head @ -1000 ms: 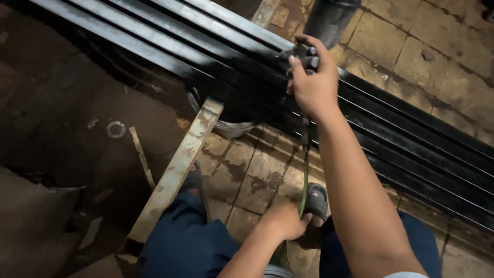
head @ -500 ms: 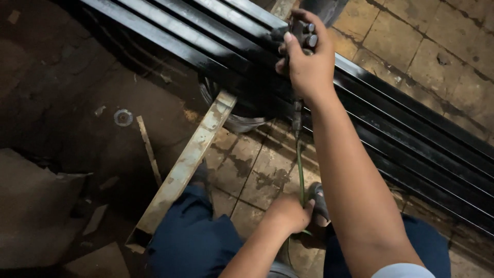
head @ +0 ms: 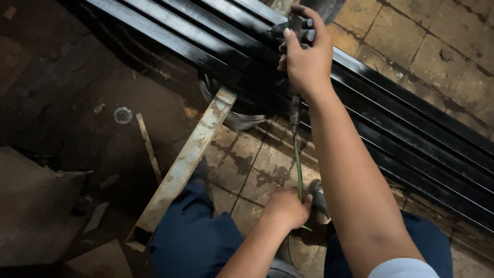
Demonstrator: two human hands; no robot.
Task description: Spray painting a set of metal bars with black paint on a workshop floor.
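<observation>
Right hand (head: 307, 56) with spray gun (head: 298, 31) further along black bars (head: 411, 118) than before.

Dim, warm light from upper right w/ glare streaks on black bars (head: 216, 36), left side murky, slightly soft.

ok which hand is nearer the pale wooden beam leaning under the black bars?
Left. The left hand grips the green hose low down, a short way right of the pale wooden beam. The right hand is up on the black bars, holding a tool, farther off.
</observation>
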